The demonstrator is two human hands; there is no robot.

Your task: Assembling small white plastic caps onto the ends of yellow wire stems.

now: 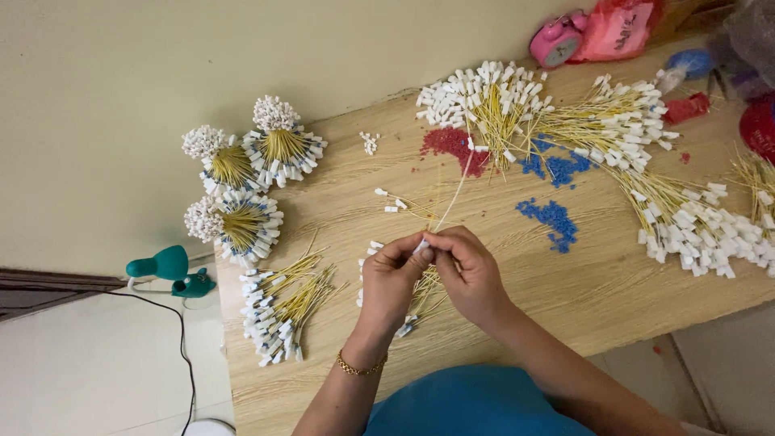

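Note:
My left hand (391, 278) and my right hand (470, 270) meet over the middle of the wooden table (597, 282). Together they pinch a small white plug (421, 245) on the end of a thin yellow wire (454, 194) that runs up toward the far piles. Under my hands lies a small bundle of yellow wires with white plugs (420, 303). A gold bracelet sits on my left wrist.
Loose piles of plugged wires (686, 214) spread across the far right. Three tied bundles (242, 222) stand at the left edge, a flat bundle (278, 311) below them. Red beads (452, 145) and blue beads (553, 220) lie scattered. Pink alarm clock (555, 40) at back; green lamp (165, 266) off the left edge.

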